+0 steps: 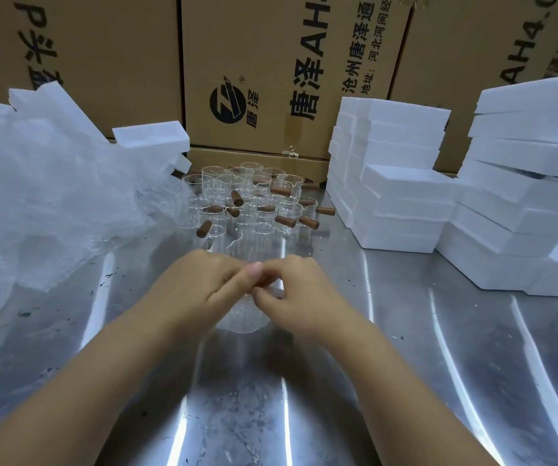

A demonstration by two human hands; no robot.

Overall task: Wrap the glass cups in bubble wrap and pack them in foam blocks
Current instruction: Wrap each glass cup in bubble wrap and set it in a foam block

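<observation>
A clear glass cup (242,317) sits on the steel table (439,381) under both my hands, mostly hidden by them. My left hand (203,284) and my right hand (297,290) meet over it, fingers curled around its top. Between the two thumbs shows a bit of brown, apparently the cup's wooden handle. Behind stands a cluster of several glass cups with brown wooden handles (247,203). A heap of bubble wrap (52,203) lies at the left. Stacks of white foam blocks (392,176) stand at the right.
Large cardboard boxes (254,68) form a wall at the back. More foam blocks (526,183) are piled at the far right, and a few foam pieces (151,134) lean on the bubble wrap heap. Bare steel surface lies in front of my arms.
</observation>
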